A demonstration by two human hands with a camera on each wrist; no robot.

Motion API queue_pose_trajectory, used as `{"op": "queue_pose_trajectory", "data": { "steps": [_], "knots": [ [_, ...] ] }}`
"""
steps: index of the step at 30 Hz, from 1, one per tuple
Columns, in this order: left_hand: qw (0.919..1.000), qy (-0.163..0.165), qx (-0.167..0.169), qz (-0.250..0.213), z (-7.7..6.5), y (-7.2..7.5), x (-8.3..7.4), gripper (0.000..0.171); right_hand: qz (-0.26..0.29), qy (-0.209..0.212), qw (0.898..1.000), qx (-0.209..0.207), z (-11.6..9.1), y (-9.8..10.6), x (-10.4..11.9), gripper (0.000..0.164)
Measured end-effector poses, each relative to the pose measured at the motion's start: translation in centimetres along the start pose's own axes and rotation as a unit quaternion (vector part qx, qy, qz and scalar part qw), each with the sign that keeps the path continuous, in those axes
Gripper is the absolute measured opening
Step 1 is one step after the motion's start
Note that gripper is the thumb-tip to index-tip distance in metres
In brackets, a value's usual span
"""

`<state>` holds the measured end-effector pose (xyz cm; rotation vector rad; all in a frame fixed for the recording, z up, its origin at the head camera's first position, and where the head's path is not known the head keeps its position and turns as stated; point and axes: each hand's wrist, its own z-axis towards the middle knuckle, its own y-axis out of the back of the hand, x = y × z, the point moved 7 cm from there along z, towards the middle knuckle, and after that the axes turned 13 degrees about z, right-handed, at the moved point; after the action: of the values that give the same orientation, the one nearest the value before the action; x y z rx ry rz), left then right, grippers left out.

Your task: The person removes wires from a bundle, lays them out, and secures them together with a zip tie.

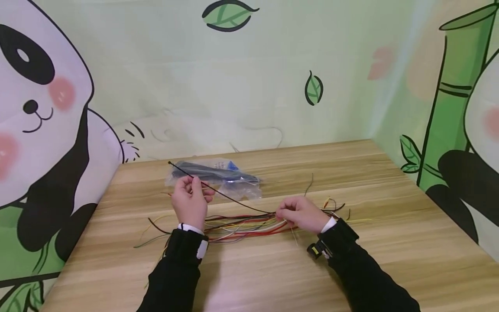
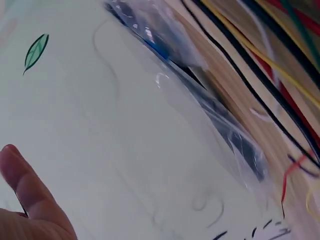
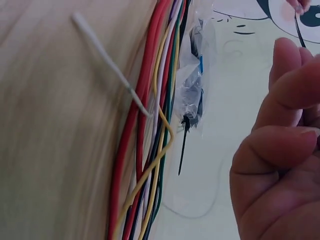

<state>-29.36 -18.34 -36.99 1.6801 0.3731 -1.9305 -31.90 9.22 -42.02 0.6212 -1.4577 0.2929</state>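
A long black cable tie (image 1: 238, 200) slants between my two hands in the head view, its small head up at the left end. My left hand (image 1: 190, 203) pinches it a short way below that head. The other end is pinched by the thumb and fingers of my right hand (image 1: 306, 214), low over the right part of a bundle of wires (image 1: 245, 225). Red, black, yellow, white and green wires lie loosely side by side on the table. In the right wrist view, curled fingers (image 3: 280, 150) show beside the bundle (image 3: 145, 100).
Behind the wires lies a clear plastic bag (image 1: 218, 173) of black cable ties, some tips poking out of it (image 3: 184, 145). Loose wire ends splay at both sides of the bundle. The wooden table (image 1: 390, 242) meets a panda-print backdrop (image 1: 234, 86).
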Motion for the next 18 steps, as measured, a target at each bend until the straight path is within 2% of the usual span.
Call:
{"op": "queue_pose_trajectory", "data": {
  "steps": [3, 6, 9, 12, 16, 18],
  "knots": [
    [0.9981, 0.032, 0.023, -0.047, -0.1, -1.2, 0.3, 0.006, -0.006, 0.001, 1.000, -0.004, 0.0, 0.0, -0.1, 0.022],
    [0.9940, 0.052, 0.073, -0.063, -0.9, -3.2, 0.6, 0.014, 0.001, 0.008, 0.999, -0.034, -0.2, 0.5, 0.1, 0.023],
    [0.9890, 0.060, 0.129, -0.039, -2.0, -5.3, 1.2, 0.016, 0.019, 0.013, 0.997, -0.070, -0.3, 1.0, 0.2, 0.023],
    [0.9839, 0.064, 0.166, -0.014, -2.9, -6.6, 2.0, 0.015, 0.028, 0.012, 0.995, -0.093, -0.3, 1.3, 0.1, 0.022],
    [0.9809, 0.062, 0.184, 0.014, -3.1, -6.9, 2.8, 0.015, 0.009, 0.008, 0.997, -0.070, -0.1, 0.8, 0.0, 0.024],
    [0.9817, 0.041, 0.176, 0.059, -2.7, -6.4, 3.0, 0.015, -0.007, 0.000, 0.999, -0.048, 0.0, 0.3, -0.1, 0.025]
  ]
}}
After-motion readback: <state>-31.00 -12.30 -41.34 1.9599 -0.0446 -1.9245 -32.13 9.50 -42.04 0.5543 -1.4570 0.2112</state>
